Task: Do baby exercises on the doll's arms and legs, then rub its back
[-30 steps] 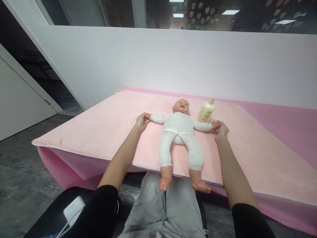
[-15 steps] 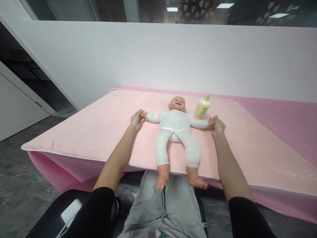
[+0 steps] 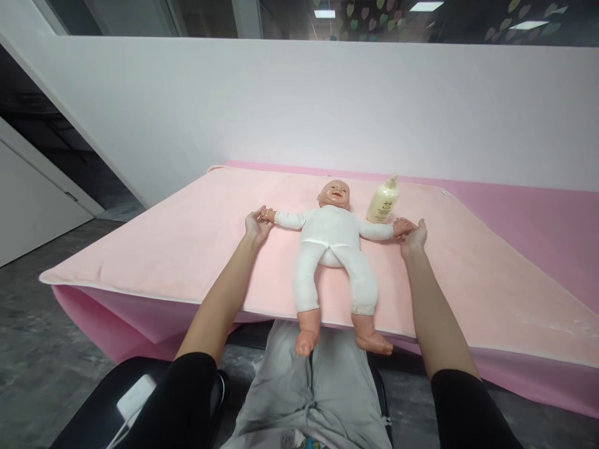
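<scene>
A baby doll [image 3: 331, 227] in a white cloth body lies on its back, head away from me, arms spread. Its bare feet reach over the near table edge. My left hand [image 3: 257, 226] is beside the doll's hand on the left, with its fingers against that hand and the palm partly turned up. On the other side, my right hand [image 3: 414, 238] has its thumb lifted away, and the doll's other hand [image 3: 403, 227] rests on its fingers. Both my hands look open. A pale yellow pump bottle [image 3: 382, 201] stands close behind the doll's arm on the right.
Under the doll is a light pink towel [image 3: 154, 243] over a darker pink cover [image 3: 552, 224]. A white wall [image 3: 299, 100] rises behind the table. At lower left, a white device [image 3: 135, 397] with a cable lies on a black seat [image 3: 107, 408].
My fingers have loosened from the doll's hands. My right thumb has lifted outward, showing more of the doll's hand. The doll's body and the bottle have stayed in place.
</scene>
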Available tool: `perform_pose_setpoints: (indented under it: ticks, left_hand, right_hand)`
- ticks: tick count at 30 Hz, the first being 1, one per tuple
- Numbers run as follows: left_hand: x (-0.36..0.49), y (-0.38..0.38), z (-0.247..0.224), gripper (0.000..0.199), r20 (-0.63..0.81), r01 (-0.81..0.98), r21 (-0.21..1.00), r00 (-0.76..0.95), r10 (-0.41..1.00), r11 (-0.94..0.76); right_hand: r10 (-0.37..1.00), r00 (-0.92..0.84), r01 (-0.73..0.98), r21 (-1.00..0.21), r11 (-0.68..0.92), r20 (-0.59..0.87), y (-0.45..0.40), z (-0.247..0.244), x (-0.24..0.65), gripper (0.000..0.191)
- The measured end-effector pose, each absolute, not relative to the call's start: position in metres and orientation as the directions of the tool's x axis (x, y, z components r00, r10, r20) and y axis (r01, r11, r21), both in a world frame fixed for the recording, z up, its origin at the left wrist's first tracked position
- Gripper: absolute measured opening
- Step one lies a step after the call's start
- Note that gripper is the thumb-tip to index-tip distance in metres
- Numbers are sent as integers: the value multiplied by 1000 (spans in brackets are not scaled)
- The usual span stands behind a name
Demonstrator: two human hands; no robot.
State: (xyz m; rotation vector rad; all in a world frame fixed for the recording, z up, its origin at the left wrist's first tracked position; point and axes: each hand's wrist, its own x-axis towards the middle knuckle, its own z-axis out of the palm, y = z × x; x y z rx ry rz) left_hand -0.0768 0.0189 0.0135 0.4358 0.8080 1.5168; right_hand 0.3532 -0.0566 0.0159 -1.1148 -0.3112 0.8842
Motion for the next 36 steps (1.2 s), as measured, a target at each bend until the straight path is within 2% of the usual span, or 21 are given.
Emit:
perform_pose_setpoints:
  ticks: [5,9,13,17,22,32,36]
  left_hand:
    - [-76,22,13,26,-227,-734,677,-134,965,57]
    - [-75,24,13,23,-244,-751,656,-129,961,66]
    - [-73,22,14,19,-210,-701,710,-121,970,66]
    - [-72,21,13,15,-196,-633,772,-162,967,50]
    - [-74,22,10,16,-157,-596,803,-160,975,31]
    - [-69,14,15,8,-95,-549,835,-217,972,-41]
    - [-67,16,15,15,-131,-554,833,-227,965,-17]
  right_hand:
    - [771,609,-480,-860,174,-184,-58,18,354,41]
    - [781,598,-486,-856,176,-179,-58,20,354,28]
    - [772,611,-472,-864,176,-176,-56,19,351,17]
    - [759,643,-387,-897,211,-99,-54,14,349,9]
    - [722,688,-343,-911,230,-77,-55,10,349,10]
    - [656,755,-206,-954,218,-13,-55,5,347,32]
    - [669,739,-258,-950,176,-77,-49,5,350,43]
